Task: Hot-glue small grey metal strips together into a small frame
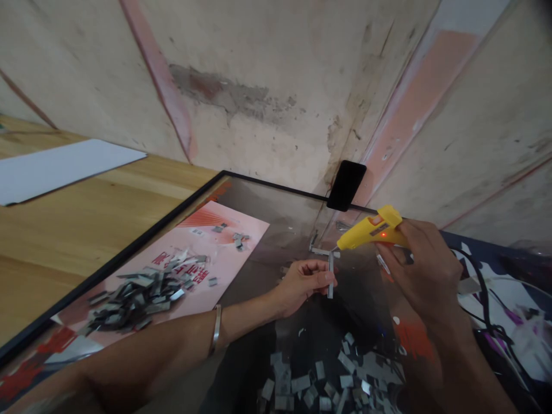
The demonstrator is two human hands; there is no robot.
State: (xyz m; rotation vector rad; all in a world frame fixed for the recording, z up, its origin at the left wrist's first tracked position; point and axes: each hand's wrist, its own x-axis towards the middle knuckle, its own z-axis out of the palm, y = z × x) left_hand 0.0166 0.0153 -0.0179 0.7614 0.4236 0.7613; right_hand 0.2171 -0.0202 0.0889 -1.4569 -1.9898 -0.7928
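My left hand [308,282], with a silver bangle [216,329] on its wrist, pinches a thin grey strip [331,276] held upright. In my right hand [425,264] is a yellow hot glue gun [371,230] with a small red light showing. Its nozzle points down to the left and reaches the strip's upper end; whether it touches cannot be made out. Just behind lies another grey strip piece [319,251] on the glossy dark tabletop [259,253]. Small grey rectangular pieces [319,385] are scattered in front of me.
A pile of grey metal-looking pieces [142,296] covers part of a pink printed sheet [241,224] at left. A black phone [346,185] leans against the wall [276,138]. Black cable [483,287] and plastic bags [526,328] crowd the right. White board [69,167] lies far left.
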